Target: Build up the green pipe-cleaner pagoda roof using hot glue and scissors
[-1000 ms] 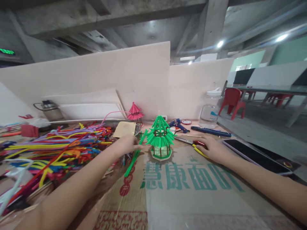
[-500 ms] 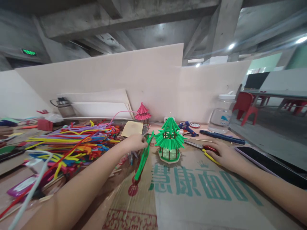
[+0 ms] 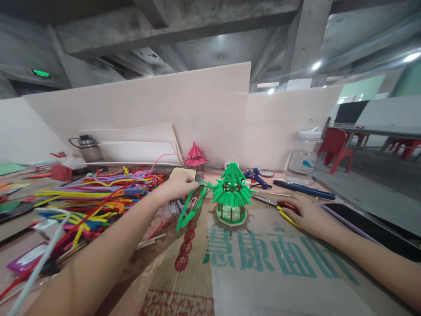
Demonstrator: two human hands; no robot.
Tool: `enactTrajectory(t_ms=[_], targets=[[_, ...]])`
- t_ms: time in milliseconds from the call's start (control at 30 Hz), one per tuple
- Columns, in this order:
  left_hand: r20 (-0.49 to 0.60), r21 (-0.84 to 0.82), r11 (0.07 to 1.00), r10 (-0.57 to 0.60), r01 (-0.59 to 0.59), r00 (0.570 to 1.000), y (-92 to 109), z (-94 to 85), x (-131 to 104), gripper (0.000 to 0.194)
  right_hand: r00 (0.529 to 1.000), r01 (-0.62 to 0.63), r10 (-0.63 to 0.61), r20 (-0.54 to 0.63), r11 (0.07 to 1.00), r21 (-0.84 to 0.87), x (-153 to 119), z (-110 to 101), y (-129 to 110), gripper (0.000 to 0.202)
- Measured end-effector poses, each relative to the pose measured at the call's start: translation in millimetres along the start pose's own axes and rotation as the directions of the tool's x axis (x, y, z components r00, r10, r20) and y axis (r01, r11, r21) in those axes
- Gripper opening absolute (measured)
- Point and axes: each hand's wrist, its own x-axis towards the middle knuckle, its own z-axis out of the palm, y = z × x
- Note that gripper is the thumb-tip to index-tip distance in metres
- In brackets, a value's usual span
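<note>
My left hand (image 3: 184,186) is closed in a pinch on green pipe cleaners (image 3: 189,215), which hang down and fan out over the cardboard. Its fingertips are partly hidden. Just to the right stands a small green pavilion model (image 3: 232,193) with a two-tier pipe-cleaner roof and brown posts on a pale base. My right hand (image 3: 304,210) lies on the table with its fingers curled over the red and yellow handles of scissors (image 3: 268,200). The blades point left toward the model.
Many coloured pipe cleaners (image 3: 108,193) lie heaped at left. Behind are a pink pavilion model (image 3: 195,156), a blue glue gun (image 3: 258,177) and a clear plastic jug (image 3: 302,158). A phone (image 3: 368,228) lies at right, beyond printed cardboard (image 3: 263,285).
My left hand has moved slightly left and up; the green pipe cleaners have shifted left and spread apart. My right hand stays on the scissors.
</note>
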Motion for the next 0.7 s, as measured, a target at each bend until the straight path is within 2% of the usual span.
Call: enactTrajectory(t_ms=[133,267,367,433,500,567,700], targets=[[-0.218,-0.123,0.991,0.017,-0.045,0.976,11,-17.7,-5,0.026,1.0,0.007,-0.007,-0.015,1.0,0.005,0,0,-1,0.039],[-0.366,-0.268,0.958,-0.005,-0.1,0.931,25,-26.4,-15,0.026,1.0,0.017,-0.017,0.001,1.0,-0.015,1,-1,-1,0.039],[-0.501,-0.426,0.872,-0.007,-0.24,0.866,35,-29.1,-22,0.02,1.0,0.001,-0.001,0.021,1.0,-0.02,1,-2,-2,0.039],[-0.585,-0.47,0.812,0.009,-0.347,0.811,39,-29.3,-26,0.017,1.0,-0.005,0.005,0.025,1.0,-0.017,1,-2,-2,0.039],[-0.64,-0.463,0.781,0.033,-0.42,0.768,42,-28.2,-30,0.016,1.0,-0.002,0.003,0.019,1.0,-0.013,1,-2,-2,0.039],[-0.665,-0.439,0.773,0.065,-0.459,0.744,46,-26.6,-35,0.015,1.0,0.001,-0.001,0.011,1.0,-0.012,1,-1,-2,0.039],[-0.669,-0.479,0.708,0.089,-0.52,0.738,53,-26.0,-41,0.014,1.0,0.006,-0.006,0.007,1.0,-0.012,1,1,1,0.041]])
